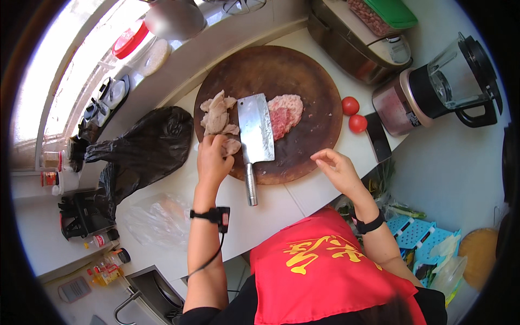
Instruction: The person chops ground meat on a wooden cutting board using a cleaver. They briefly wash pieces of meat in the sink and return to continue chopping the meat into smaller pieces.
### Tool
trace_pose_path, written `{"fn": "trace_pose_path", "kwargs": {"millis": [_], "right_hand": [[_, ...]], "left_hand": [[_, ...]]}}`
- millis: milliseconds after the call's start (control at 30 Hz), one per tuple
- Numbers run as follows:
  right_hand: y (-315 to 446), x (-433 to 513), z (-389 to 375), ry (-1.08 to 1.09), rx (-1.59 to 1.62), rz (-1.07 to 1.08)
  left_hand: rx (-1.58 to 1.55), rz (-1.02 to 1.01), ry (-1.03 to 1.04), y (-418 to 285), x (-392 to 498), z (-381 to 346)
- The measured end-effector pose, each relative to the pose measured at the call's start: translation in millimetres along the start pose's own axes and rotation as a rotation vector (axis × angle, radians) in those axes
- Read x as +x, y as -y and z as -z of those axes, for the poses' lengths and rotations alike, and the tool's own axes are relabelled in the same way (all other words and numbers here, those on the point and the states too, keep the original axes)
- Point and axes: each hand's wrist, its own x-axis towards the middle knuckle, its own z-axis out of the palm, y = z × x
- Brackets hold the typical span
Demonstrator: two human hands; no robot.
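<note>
A round wooden chopping board (260,67) lies before me with a steel cleaver (256,126) flat across it, handle towards me. Left of the blade is a heap of pale meat pieces (218,113). Minced pink meat (286,113) sits just right of the blade, touching or very near its edge. My left hand (213,160) is at the board's left edge, fingers and thumb curled around a pale meat piece (231,147) below the heap. Over the board's lower right rim, my right hand (335,168) holds nothing visible, thumb and fingers slightly apart.
Two tomatoes (354,114) and a black phone-like slab (378,137) lie right of the board, near a blender (438,89). A black plastic bag (150,146) and a clear bag (158,219) lie to the left. A sink (156,288) is at lower left.
</note>
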Motion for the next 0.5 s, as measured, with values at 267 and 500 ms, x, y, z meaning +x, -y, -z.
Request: {"fn": "trace_pose_path", "kwargs": {"millis": [267, 500], "right_hand": [[-21.6, 22.6, 16.5, 0.382, 0.566, -0.11], [-45.4, 47.1, 46.4, 0.427, 0.709, -0.186]], "left_hand": [[-0.388, 0.169, -0.072, -134.9, -34.5, -11.1], [-0.362, 0.09, -0.04, -184.7, -37.5, -35.6]]}}
